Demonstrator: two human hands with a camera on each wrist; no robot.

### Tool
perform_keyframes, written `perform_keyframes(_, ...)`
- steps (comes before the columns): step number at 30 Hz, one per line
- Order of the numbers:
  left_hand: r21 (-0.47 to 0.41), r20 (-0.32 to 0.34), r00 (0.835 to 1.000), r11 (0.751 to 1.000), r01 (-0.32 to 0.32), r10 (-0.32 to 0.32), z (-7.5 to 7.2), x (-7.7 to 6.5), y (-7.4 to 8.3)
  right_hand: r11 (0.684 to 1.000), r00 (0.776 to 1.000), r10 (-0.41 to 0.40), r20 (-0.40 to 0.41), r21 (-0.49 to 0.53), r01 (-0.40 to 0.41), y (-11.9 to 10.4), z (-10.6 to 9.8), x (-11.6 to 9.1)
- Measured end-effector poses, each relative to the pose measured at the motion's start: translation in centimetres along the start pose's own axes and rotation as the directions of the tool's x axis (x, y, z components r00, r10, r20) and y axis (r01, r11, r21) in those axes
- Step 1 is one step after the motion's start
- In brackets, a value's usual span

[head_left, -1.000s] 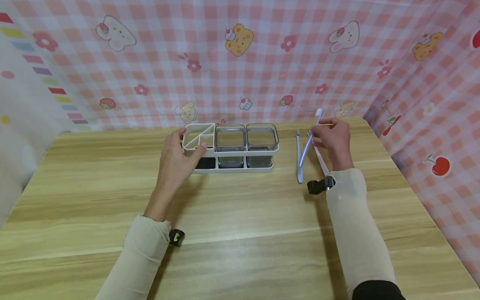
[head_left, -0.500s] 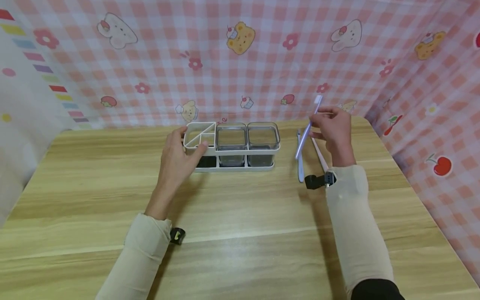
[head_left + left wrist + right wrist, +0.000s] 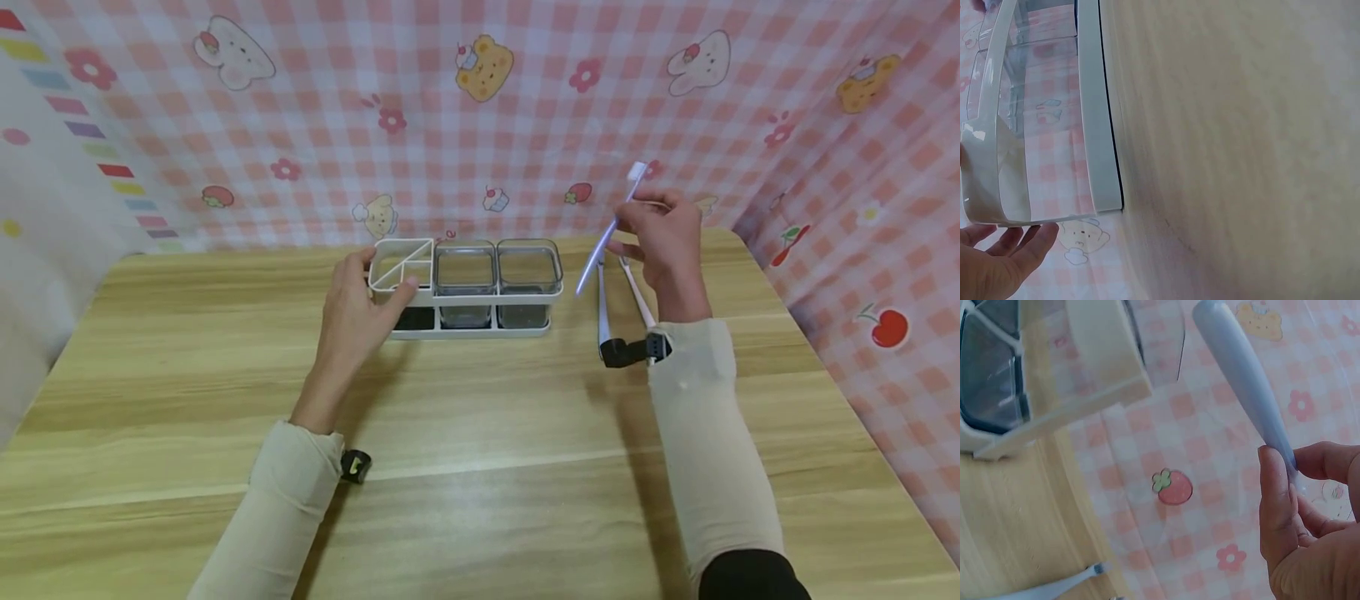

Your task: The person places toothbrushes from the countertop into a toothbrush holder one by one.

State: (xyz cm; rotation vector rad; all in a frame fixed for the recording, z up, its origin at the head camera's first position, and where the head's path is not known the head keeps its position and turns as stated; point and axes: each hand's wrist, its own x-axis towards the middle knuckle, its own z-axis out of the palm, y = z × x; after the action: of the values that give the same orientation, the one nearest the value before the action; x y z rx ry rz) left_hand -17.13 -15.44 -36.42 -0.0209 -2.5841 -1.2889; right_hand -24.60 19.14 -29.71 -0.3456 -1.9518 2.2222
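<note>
My left hand [image 3: 352,312] holds the left end of a white toothbrush holder [image 3: 487,299], thumb in front and fingers round the side. The left wrist view shows its fingertips against the holder's end wall [image 3: 985,181]. Two clear cups [image 3: 528,290] sit in the holder, beside a divided section at left. My right hand [image 3: 667,246] pinches a purple toothbrush [image 3: 597,252] in the air, tilted, bristles up and handle end toward the holder. In the right wrist view the handle [image 3: 1241,375] sticks out past thumb and fingertips. Beneath lie a blue toothbrush [image 3: 603,308] and a pinkish-white toothbrush [image 3: 638,292].
The wooden table [image 3: 465,467] extends in front of the holder. A pink checked cloth [image 3: 420,150] hangs behind it, and more cloth [image 3: 870,275] hangs along the right edge. A black wrist camera [image 3: 626,352] partly covers the blue toothbrush's lower end.
My right hand has lifted the purple toothbrush off the table, and its handle end has swung up and left toward the holder. My left hand stays on the holder.
</note>
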Motion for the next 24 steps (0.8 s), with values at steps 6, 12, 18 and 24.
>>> perform_keyframes(6,0.000,-0.001,1.000,1.000,-0.001,0.001,0.0,0.0,0.1,0.999,1.000,-0.004,0.004,0.039,0.004,-0.7,1.1,-0.4)
perform_keyframes(12,-0.001,-0.003,1.000,1.000,-0.013,0.013,0.1,0.0,0.1,0.995,1.000,-0.016,0.018,0.098,0.014,-1.2,2.4,-0.4)
perform_keyframes(18,0.003,0.004,1.000,1.000,-0.018,0.018,0.1,0.1,0.1,0.995,0.999,-0.031,0.035,0.092,0.028,-1.5,3.5,-0.8)
perform_keyframes(24,0.013,0.008,1.000,1.000,-0.015,0.015,0.0,0.1,0.0,0.994,0.995,-0.087,0.044,0.074,0.084,-1.8,4.9,-1.1)
